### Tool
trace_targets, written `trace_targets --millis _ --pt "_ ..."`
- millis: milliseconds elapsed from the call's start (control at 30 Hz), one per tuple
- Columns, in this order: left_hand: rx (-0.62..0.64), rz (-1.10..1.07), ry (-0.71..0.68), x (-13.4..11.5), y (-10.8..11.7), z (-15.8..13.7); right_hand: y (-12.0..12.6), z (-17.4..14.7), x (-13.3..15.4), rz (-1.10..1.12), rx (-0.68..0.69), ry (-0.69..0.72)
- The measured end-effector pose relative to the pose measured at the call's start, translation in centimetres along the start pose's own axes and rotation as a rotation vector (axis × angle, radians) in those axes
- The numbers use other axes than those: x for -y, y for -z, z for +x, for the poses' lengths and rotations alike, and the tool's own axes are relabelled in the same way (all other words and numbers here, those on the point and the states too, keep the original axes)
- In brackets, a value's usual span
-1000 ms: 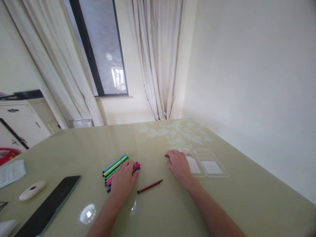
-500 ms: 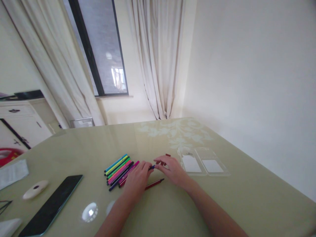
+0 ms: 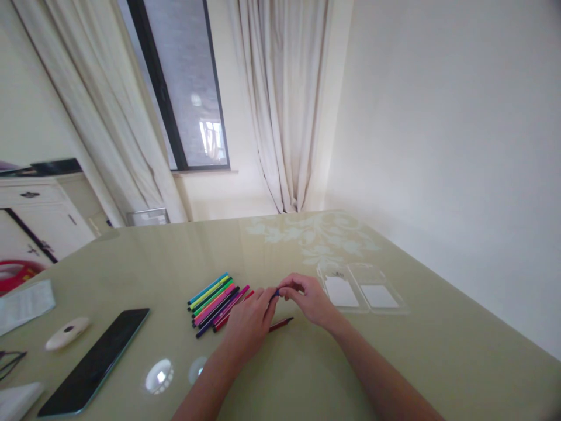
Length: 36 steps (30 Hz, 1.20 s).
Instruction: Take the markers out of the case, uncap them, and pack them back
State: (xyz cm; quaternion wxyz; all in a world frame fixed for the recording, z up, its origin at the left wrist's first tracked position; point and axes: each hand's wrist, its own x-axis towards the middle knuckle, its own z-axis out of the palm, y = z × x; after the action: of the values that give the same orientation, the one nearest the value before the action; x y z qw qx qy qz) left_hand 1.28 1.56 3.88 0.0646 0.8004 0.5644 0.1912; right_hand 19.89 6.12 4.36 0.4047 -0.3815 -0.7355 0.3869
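Note:
My left hand (image 3: pixel 249 318) is closed around a dark blue marker (image 3: pixel 274 294), of which only a short piece shows between the hands. At that piece's far end, the thumb and fingers of my right hand (image 3: pixel 307 297) pinch together; whether they grip a cap or the barrel is hidden. A dark red marker (image 3: pixel 281 324) lies on the table, partly covered by my left hand, its narrow tip pointing right. Left of my left hand, several coloured markers (image 3: pixel 214 301) lie side by side in a slanted row.
An open clear plastic case (image 3: pixel 363 304) with white inserts lies right of my hands. On the left are a black tablet (image 3: pixel 96 359), a white oval object (image 3: pixel 68 334), a pale packet (image 3: pixel 26 304) and a cable (image 3: pixel 11 363). A wall borders the table's right side.
My right hand has closed in on the blue marker, and both hands are now together. A small dark red piece seen behind my right hand is now hidden. The view shifted slightly.

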Motion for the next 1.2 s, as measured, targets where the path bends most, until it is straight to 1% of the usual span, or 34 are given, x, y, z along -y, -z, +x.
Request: trace_targets --millis 67,133,233,300,367,400,500,633,700,767,867,1033,1200 --pt "0.011 0.000 0.027 0.1 0.2 0.0 0.1 0.1 -0.3 0.013 -0.003 0.003" --pt "0.018 -0.003 0.066 0.4 0.2 0.0 0.7 0.3 -0.7 0.008 -0.044 0.001" --pt "0.017 -0.038 0.116 1.2 -0.3 0.0 2.1 0.6 -1.5 -0.020 -0.191 0.002" --pt "0.027 -0.081 0.123 1.6 -0.9 0.0 3.2 0.8 -2.0 -0.048 -0.305 -0.013" --pt "0.051 -0.125 0.109 1.9 -1.5 -0.1 3.9 0.9 -2.6 -0.128 -0.387 -0.049" --pt "0.060 -0.147 0.096 1.9 -1.7 -0.1 4.2 0.9 -2.9 -0.190 -0.406 -0.070" --pt "0.078 -0.207 0.051 1.8 -1.9 -0.1 4.2 0.8 -3.6 -0.421 -0.368 -0.117" --pt "0.146 -0.307 0.005 1.3 -1.3 -0.4 3.6 0.6 -3.8 -0.713 -0.223 -0.149" --pt "0.183 -0.338 -0.005 1.1 -0.9 -0.5 3.2 0.6 -3.7 -0.803 -0.157 -0.154" --pt "0.205 -0.341 -0.010 0.9 -0.7 -0.6 2.9 0.5 -3.4 -0.852 -0.111 -0.156" --pt "0.204 -0.312 0.010 0.8 -0.5 -0.6 2.6 0.5 -3.3 -0.915 -0.081 -0.138" --pt "0.184 -0.208 0.037 0.7 -0.3 -0.5 2.6 0.6 -3.6 -1.025 -0.058 -0.107" --pt "0.207 -0.194 0.037 0.5 -0.3 -0.7 2.4 0.8 -3.9 -1.073 -0.068 -0.106"
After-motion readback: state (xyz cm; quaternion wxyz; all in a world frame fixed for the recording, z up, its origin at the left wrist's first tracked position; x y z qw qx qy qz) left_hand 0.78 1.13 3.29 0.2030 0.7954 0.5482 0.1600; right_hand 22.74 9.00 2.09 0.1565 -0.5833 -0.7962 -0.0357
